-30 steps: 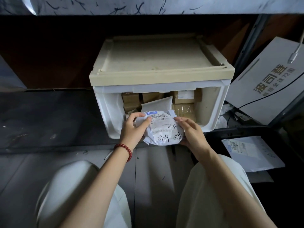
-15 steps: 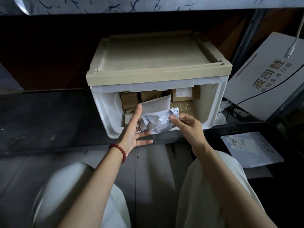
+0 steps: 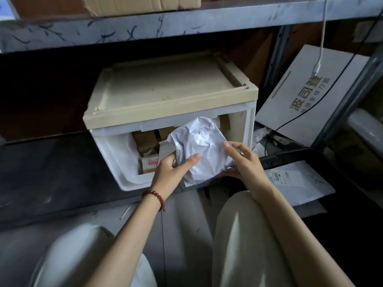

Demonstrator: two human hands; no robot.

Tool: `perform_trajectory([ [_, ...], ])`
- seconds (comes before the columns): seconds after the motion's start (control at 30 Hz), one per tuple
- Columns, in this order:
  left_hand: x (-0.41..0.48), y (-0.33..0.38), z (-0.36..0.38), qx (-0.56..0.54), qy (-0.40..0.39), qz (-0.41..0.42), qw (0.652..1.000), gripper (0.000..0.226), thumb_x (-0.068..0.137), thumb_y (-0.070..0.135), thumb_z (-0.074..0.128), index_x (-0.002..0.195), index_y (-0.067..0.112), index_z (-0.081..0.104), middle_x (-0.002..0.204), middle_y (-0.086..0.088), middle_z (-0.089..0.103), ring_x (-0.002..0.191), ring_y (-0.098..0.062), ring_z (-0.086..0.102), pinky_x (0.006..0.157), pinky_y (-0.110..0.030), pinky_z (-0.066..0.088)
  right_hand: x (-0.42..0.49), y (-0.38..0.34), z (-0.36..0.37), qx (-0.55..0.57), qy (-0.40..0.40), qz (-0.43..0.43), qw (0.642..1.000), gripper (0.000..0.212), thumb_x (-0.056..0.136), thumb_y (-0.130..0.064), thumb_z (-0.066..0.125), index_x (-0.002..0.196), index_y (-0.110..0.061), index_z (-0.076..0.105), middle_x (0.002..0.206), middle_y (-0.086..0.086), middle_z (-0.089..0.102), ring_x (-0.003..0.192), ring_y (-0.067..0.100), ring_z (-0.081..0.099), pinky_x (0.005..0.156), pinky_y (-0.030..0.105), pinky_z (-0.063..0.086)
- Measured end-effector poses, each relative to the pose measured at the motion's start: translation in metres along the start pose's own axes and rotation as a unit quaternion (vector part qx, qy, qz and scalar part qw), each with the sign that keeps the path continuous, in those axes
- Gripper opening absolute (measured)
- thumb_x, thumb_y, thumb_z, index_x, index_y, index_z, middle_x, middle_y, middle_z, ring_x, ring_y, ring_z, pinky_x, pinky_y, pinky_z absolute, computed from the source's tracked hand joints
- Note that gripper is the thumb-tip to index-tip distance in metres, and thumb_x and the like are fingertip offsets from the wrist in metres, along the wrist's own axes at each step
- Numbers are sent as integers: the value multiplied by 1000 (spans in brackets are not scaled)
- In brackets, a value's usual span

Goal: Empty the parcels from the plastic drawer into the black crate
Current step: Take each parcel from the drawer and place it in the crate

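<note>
Red bead bracelet (image 3: 154, 199) on L wrist, cream trousers (image 3: 244, 235)

The dark lower shelf board (image 3: 51, 166) in front of me carries the plastic drawer (image 3: 116, 154) unit, with its beige top (image 3: 165, 88) level and the drawer pulled out toward me. Above, the grey marbled upper shelf (image 3: 186, 19) bears a cardboard box (image 3: 141, 4) — only its bottom edge shows. Grey floor (image 3: 186, 220) lies under my knees. To my right is the black crate (image 3: 290, 156) — a white mailer (image 3: 294, 183) lies flat inside.
</note>
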State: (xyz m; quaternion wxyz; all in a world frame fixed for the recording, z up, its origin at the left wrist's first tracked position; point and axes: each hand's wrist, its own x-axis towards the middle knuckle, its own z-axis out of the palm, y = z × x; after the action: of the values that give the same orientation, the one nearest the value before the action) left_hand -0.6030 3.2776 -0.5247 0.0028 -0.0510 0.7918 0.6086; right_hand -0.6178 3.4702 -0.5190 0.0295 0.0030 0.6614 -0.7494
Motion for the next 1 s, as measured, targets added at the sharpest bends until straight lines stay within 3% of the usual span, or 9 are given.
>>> perform_trajectory([
  [0.07,6,11,20,1,-12,12,1000,66,61,70,72,103,19,66,103,-1,72,96,-17,66,77,-37,58,-8,-3,-25,41,3,11,999,26,87,-36,68,105,-18,65,90,-2,72,68,12,68,65,29,58],
  [0.13,13,21,46,11,-35,26,999,67,61,68,73,103,17,66,106,-7,70,100,-25,65,87,-44,55,-16,-3,-50,61,5,21,998,36,82,-34,71,113,-17,63,101,4,73,83,20,71,70,28,58],
  [0.23,24,39,94,18,-89,33,995,49,65,59,77,101,29,63,103,10,70,99,-13,66,85,-33,56,-25,0,-87,65,48,18,997,48,77,-29,76,121,-18,58,111,3,71,97,21,71,71,28,58],
  [0.33,36,45,138,48,-110,35,992,67,67,52,79,123,25,52,125,7,59,113,-14,57,96,-36,49,-27,6,-120,58,127,22,990,43,80,-24,77,117,-20,56,110,3,70,92,20,72,69,30,59],
  [0.5,47,36,201,73,-112,70,989,92,68,29,85,140,28,27,138,2,44,114,-9,44,89,-24,39,-29,29,-170,24,221,26,975,41,79,-25,79,108,-27,50,104,-2,66,80,10,72,57,21,55],
  [0.57,52,27,221,81,-144,76,983,95,68,24,86,143,30,28,144,3,41,123,-11,42,96,-25,38,-28,44,-186,21,250,43,967,52,79,-25,79,116,-26,42,106,-1,64,79,10,72,55,21,55],
  [0.73,57,-16,256,149,-151,59,975,83,65,26,87,135,28,42,139,2,45,126,-17,44,91,-19,31,-28,92,-202,42,338,100,935,86,72,-13,84,135,-29,28,117,-2,50,99,14,61,70,36,58],
  [0.83,63,-32,265,263,-178,87,944,83,69,27,84,138,31,38,135,-4,39,119,-24,50,88,-24,38,-29,123,-198,25,353,122,927,82,72,-9,83,136,-23,33,113,-6,52,98,13,61,73,37,58],
  [1.0,76,-48,264,407,-214,90,883,70,78,31,76,136,32,37,129,-3,38,109,-25,56,88,-38,51,-14,158,-184,15,368,153,917,61,83,-10,73,132,-23,39,124,10,55,103,26,63,69,34,58],
])
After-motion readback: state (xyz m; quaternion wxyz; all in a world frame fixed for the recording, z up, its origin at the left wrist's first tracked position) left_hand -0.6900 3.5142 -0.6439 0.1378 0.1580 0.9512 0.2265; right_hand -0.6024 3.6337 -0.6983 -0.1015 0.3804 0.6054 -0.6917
